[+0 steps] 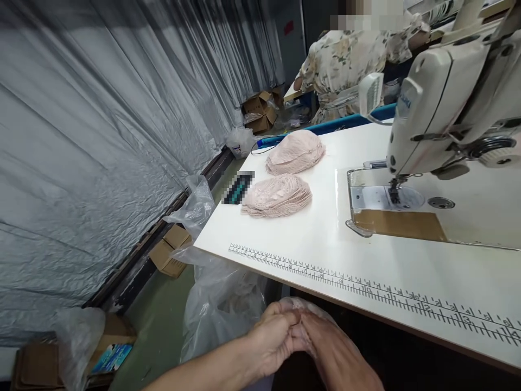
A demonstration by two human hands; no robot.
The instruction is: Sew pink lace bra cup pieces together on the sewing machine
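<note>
My left hand [277,331] and my right hand [319,336] meet below the table's front edge, fingers closed and pressed together. Both grip a pale, thin piece of fabric [296,303], which shows just beyond the fingers and is mostly hidden by them. On the white sewing table [325,239] lie two stacks of pale pink, cup-shaped fabric pieces: a nearer stack [277,198] with layered edges, and a farther stack [296,152]. At the right stands a white sewing machine [427,103], its presser foot [394,194] over the metal needle plate.
A ruler strip [345,279] runs along the table's front edge. Clear plastic bags [220,304] hang and lie left of the table, with cardboard boxes [169,252] on the floor. Silver sheeting [101,136] covers the left side. Beyond the table sits a person in a floral top [350,60].
</note>
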